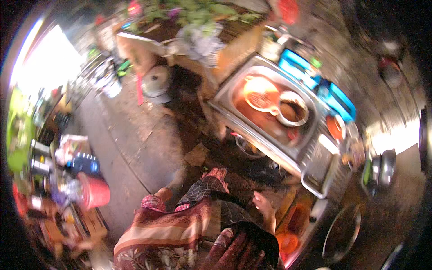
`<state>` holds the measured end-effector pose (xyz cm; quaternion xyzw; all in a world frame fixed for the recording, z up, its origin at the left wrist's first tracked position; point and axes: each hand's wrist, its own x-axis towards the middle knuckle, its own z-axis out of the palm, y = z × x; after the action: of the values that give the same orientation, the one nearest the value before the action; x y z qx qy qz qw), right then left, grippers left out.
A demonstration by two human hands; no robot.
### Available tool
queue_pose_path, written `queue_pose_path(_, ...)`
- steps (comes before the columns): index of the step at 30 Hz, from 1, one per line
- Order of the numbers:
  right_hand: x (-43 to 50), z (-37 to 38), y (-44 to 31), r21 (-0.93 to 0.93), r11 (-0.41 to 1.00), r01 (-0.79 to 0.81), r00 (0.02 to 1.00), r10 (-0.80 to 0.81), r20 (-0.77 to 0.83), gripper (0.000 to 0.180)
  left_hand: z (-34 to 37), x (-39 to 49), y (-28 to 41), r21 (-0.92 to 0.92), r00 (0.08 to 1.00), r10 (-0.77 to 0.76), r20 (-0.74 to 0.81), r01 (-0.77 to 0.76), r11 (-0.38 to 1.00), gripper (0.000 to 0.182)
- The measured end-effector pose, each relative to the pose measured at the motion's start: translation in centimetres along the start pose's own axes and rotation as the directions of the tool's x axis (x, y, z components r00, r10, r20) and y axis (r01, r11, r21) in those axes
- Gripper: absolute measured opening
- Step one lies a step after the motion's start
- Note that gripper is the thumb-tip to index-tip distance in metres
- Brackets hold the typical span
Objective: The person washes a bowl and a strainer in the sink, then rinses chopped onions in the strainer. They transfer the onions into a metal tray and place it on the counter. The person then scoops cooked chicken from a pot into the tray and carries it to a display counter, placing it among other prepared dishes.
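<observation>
The view is blurred. My left hand [164, 194] shows beyond a pink patterned cuff, low over the bare floor [145, 135]; whether it holds anything is unclear. On the other side of my lap, my right hand [264, 204] hangs beside the dark checked trouser leg [233, 212], near the front of the sink; its fingers are too blurred to read. Ahead to the right is a metal sink [224, 96]. Inside its basin lie an orange strainer-like bowl [260, 89] and a pale-rimmed round pot [297, 123]. A brown striped cloth [165, 229] covers my lap.
Blue plastic baskets [337, 101] stand behind the sink, and a metal-framed tray [317, 182] sits at its right end. An orange container [288, 243] is below. Leftward are a pink bucket [96, 190] and a dark blue bottle [84, 163]. A lidded pot [156, 81] stands farther off.
</observation>
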<state>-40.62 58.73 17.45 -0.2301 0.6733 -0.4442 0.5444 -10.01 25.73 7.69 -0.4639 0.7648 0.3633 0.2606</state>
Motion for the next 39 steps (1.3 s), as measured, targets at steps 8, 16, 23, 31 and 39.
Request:
queue_pose_path(8,5.7,2.6,-0.6,-0.526,0.836,-0.155,0.988,0.145,-0.061,0.047,2.1,-3.3,-7.3,-0.209,0.982,-0.186,-0.044,0.173,0.962,0.064)
queue_pose_path(16,13.0,7.7,-1.9,-0.491,0.862,-0.125,0.988,0.154,0.019,0.045,1.1,-4.0,-18.4,-0.342,0.902,-0.423,-0.085,0.372,0.863,0.08)
queue_pose_path(23,19.1,17.3,-7.4,-0.15,0.952,-0.268,0.963,0.265,-0.038,0.039,-25.6,2.2,-19.4,-0.786,0.811,-0.335,-0.479,-0.227,0.575,0.093)
queue_pose_path(31,23.8,29.0,-13.3,0.01,0.929,-0.37,0.926,0.37,-0.079,0.034,-68.8,19.1,-17.3,-0.229,0.179,-0.175,-0.968,-0.914,0.334,0.058)
queue_pose_path(39,33.4,39.9,-20.9,-0.009,0.956,-0.295,0.955,0.294,-0.049,0.031,-88.9,22.4,-10.9,-0.495,0.619,-0.337,-0.709,-0.778,-0.387,0.015)
